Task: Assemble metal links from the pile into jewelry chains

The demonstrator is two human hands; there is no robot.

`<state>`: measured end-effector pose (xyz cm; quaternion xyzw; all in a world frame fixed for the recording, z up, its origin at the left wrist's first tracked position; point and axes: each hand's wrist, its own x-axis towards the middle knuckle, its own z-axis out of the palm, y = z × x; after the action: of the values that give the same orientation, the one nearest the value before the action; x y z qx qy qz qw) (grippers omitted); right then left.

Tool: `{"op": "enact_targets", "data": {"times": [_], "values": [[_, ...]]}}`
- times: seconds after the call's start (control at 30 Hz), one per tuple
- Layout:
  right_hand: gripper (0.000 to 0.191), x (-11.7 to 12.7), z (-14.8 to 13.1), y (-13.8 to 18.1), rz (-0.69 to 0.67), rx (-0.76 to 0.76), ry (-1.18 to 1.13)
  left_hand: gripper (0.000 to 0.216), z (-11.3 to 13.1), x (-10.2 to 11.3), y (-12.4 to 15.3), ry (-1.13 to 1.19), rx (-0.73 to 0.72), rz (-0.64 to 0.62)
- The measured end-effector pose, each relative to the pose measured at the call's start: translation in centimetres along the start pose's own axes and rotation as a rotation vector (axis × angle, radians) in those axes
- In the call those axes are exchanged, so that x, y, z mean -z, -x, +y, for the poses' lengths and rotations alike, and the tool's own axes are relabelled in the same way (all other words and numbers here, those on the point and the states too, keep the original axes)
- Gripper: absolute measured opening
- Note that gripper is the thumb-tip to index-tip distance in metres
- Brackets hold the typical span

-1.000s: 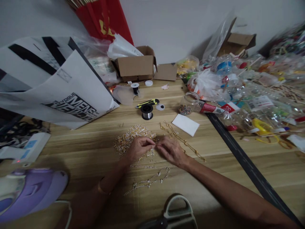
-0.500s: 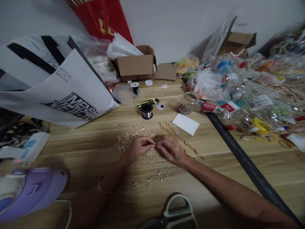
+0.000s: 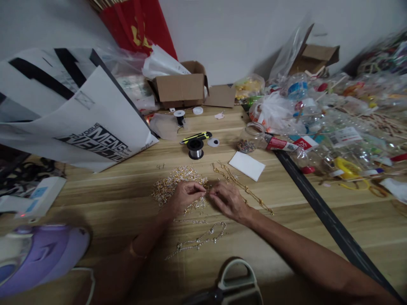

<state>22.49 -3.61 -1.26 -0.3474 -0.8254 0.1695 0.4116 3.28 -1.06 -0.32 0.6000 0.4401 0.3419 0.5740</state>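
My left hand (image 3: 187, 195) is closed in a pinch at the right side of a heap of small gold and silver jewelry findings (image 3: 165, 188). Whatever its fingertips hold is too small to make out. Facing it, my right hand (image 3: 229, 200) pinches thumb against fingers, its tips a little apart from the left ones; a tiny piece there cannot be named. Beyond and beside the right hand lies a gold chain (image 3: 251, 192). Nearer me, a silver chain with small ornaments (image 3: 199, 242) curves over the table, and a short silver chain (image 3: 190, 221) lies just above it.
A wire spool (image 3: 195, 149), a yellow-black utility knife (image 3: 196, 137), a jar of beads (image 3: 249, 140) and a folded white paper (image 3: 247, 165) stand beyond my hands. Plastic bottles crowd the right. A large paper bag (image 3: 82, 123) is left; scissors (image 3: 238, 279) lie nearest me.
My fingertips have drawn slightly apart from each other. Both hands otherwise stay in the same place, and the chains lie as before.
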Motion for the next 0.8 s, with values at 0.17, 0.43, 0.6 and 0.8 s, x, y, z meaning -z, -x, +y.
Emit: {"op": "enact_targets", "data": {"times": [0.17,0.43,0.6,0.8], "values": [[0.008,-0.02,0.01,0.02,-0.01,-0.011,0.003,0.008,0.28,-0.07,0.03,-0.007,0.002,0.018],[0.007,-0.07,0.06,0.04,-0.01,-0.007,0.003,0.012,0.65,-0.17,0.08,-0.035,0.009,0.005],[0.008,-0.06,0.03,0.06,-0.01,-0.016,0.008,0.014,0.57,-0.17,0.08,-0.031,0.0,0.001],[0.008,0.07,-0.12,-0.04,-0.008,-0.01,0.002,0.011,0.5,-0.16,0.08,-0.026,0.006,0.011]]}}
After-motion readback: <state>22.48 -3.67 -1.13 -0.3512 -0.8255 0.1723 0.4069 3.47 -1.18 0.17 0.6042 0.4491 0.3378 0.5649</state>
